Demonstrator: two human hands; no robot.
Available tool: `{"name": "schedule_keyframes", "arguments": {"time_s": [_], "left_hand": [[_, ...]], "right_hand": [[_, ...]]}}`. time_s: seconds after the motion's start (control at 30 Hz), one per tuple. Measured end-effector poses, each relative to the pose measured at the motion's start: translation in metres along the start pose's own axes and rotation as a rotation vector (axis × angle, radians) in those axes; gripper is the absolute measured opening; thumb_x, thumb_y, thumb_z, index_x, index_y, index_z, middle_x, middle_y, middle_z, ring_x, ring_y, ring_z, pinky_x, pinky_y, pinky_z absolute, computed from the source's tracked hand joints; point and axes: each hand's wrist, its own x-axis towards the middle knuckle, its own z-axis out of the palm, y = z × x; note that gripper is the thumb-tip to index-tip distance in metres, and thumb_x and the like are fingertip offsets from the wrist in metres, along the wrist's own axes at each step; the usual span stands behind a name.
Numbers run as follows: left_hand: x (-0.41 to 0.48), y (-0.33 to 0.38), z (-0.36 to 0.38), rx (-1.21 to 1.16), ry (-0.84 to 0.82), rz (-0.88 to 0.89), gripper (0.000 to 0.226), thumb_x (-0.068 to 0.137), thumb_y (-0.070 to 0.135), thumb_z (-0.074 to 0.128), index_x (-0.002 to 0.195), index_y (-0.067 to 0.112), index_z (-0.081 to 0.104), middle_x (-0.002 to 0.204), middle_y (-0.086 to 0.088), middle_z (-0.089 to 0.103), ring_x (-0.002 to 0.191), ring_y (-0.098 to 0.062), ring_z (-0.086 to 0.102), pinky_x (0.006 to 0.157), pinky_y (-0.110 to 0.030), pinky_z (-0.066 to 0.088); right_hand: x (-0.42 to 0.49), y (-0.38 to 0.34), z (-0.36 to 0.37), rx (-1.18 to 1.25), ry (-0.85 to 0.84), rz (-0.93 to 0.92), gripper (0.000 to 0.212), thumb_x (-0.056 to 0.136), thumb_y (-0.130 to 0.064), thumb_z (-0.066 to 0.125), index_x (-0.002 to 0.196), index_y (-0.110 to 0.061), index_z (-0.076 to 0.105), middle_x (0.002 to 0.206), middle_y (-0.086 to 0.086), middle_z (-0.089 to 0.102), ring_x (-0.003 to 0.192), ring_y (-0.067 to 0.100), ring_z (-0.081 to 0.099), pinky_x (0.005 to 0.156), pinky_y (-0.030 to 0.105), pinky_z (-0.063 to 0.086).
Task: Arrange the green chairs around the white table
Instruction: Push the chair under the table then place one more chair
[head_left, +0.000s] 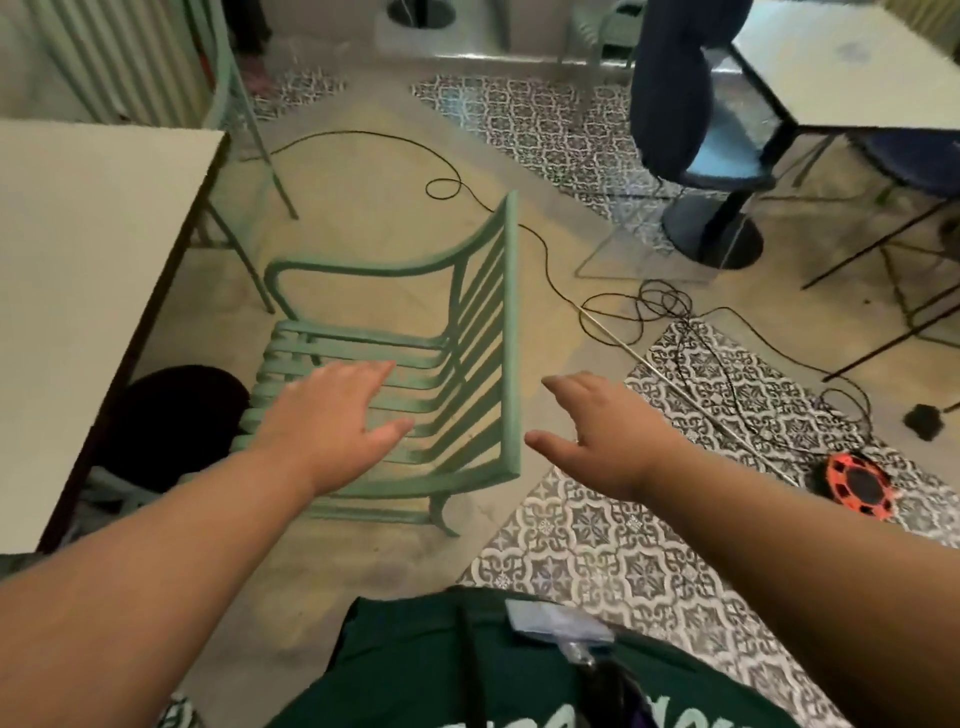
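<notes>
The green chair (511, 338) stands upright on the floor, its slatted back on the side away from the white table (78, 260), which is just to the left of the chair. The left hand (332, 421) is above the chair's seat, fingers straight and spread, holding nothing; I cannot tell whether it touches the slats. The right hand (597, 431) is just to the right of the chair's back, fingers relaxed and apart, also holding nothing. A black cable (545, 260) lies on the floor behind and to the right of the chair. A second green chair (234, 130) stands beyond it, at the table's far corner.
</notes>
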Motion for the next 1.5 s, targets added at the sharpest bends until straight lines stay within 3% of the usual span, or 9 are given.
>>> {"name": "schedule_keyframes", "arguments": {"time_s": [0.1, 0.3, 0.47, 0.67, 0.83, 1.03, 1.17, 1.3, 1.5], "left_hand": [[0.031, 0.000, -0.008, 0.000, 0.029, -0.021, 0.078, 0.096, 0.069, 0.045, 0.161, 0.029, 0.031, 0.161, 0.003, 0.043, 0.147, -0.022, 0.040, 0.117, -0.048, 0.039], [0.073, 0.014, -0.017, -0.019, 0.059, -0.129, 0.077, 0.096, 0.069, 0.044, 0.160, 0.029, 0.032, 0.159, 0.003, 0.046, 0.146, -0.021, 0.041, 0.115, -0.047, 0.041], [0.107, 0.046, -0.008, -0.090, 0.113, -0.375, 0.081, 0.092, 0.073, 0.042, 0.159, 0.029, 0.035, 0.158, 0.000, 0.047, 0.144, -0.027, 0.042, 0.113, -0.049, 0.042], [0.108, 0.114, 0.015, -0.181, 0.149, -0.639, 0.091, 0.083, 0.080, 0.027, 0.160, 0.031, 0.033, 0.161, 0.001, 0.044, 0.148, -0.025, 0.039, 0.117, -0.047, 0.038], [0.075, 0.117, 0.029, -0.240, 0.224, -0.835, 0.098, 0.078, 0.083, 0.021, 0.158, 0.030, 0.036, 0.159, 0.000, 0.047, 0.146, -0.025, 0.042, 0.117, -0.049, 0.039], [0.067, 0.117, 0.038, -0.239, 0.147, -0.977, 0.099, 0.077, 0.083, 0.014, 0.161, 0.033, 0.028, 0.162, 0.003, 0.042, 0.149, -0.025, 0.037, 0.117, -0.051, 0.037], [0.072, 0.129, 0.045, -0.237, 0.163, -1.053, 0.099, 0.079, 0.085, 0.012, 0.162, 0.034, 0.024, 0.164, 0.003, 0.040, 0.151, -0.025, 0.034, 0.119, -0.050, 0.034], [0.091, 0.131, 0.047, -0.209, 0.174, -1.211, 0.100, 0.078, 0.083, 0.011, 0.161, 0.030, 0.027, 0.163, 0.002, 0.041, 0.150, -0.023, 0.035, 0.120, -0.048, 0.034], [0.170, 0.176, 0.068, -0.320, 0.209, -1.415, 0.096, 0.080, 0.082, 0.012, 0.158, 0.031, 0.034, 0.159, 0.003, 0.046, 0.146, -0.025, 0.039, 0.116, -0.047, 0.038]], "right_hand": [[0.032, 0.016, -0.014, -0.003, 0.019, -0.039, 0.079, 0.097, -0.066, 0.046, 0.158, -0.017, 0.033, 0.155, 0.004, 0.046, 0.142, 0.022, 0.040, 0.119, 0.039, 0.032], [0.091, 0.060, -0.053, -0.072, -0.015, -0.142, 0.077, 0.099, -0.064, 0.046, 0.159, -0.018, 0.033, 0.157, 0.004, 0.045, 0.146, 0.022, 0.036, 0.121, 0.037, 0.026], [0.154, 0.117, -0.091, -0.150, -0.026, -0.282, 0.081, 0.097, -0.068, 0.044, 0.159, -0.018, 0.033, 0.158, 0.004, 0.045, 0.146, 0.024, 0.037, 0.122, 0.043, 0.030], [0.206, 0.168, -0.124, -0.312, -0.152, -0.471, 0.081, 0.097, -0.070, 0.041, 0.160, -0.020, 0.030, 0.162, 0.003, 0.040, 0.150, 0.022, 0.032, 0.125, 0.040, 0.025], [0.247, 0.139, -0.134, -0.383, -0.190, -0.642, 0.081, 0.096, -0.071, 0.039, 0.161, -0.024, 0.029, 0.164, 0.001, 0.036, 0.153, 0.021, 0.028, 0.126, 0.040, 0.023], [0.292, 0.104, -0.118, -0.416, -0.189, -0.779, 0.077, 0.095, -0.073, 0.035, 0.154, -0.025, 0.041, 0.156, 0.000, 0.048, 0.145, 0.022, 0.041, 0.121, 0.041, 0.035], [0.318, 0.094, -0.107, -0.450, -0.286, -0.858, 0.092, 0.084, -0.084, 0.020, 0.152, -0.027, 0.044, 0.151, 0.000, 0.053, 0.139, 0.022, 0.047, 0.119, 0.043, 0.038], [0.367, 0.079, -0.102, -0.539, -0.297, -1.016, 0.074, 0.096, -0.073, 0.036, 0.151, -0.024, 0.045, 0.143, 0.001, 0.058, 0.133, 0.022, 0.051, 0.115, 0.041, 0.040], [0.447, 0.074, -0.102, -0.653, -0.309, -1.238, 0.091, 0.084, -0.081, 0.013, 0.136, -0.023, 0.060, 0.129, 0.004, 0.067, 0.121, 0.027, 0.059, 0.102, 0.041, 0.049]]}}
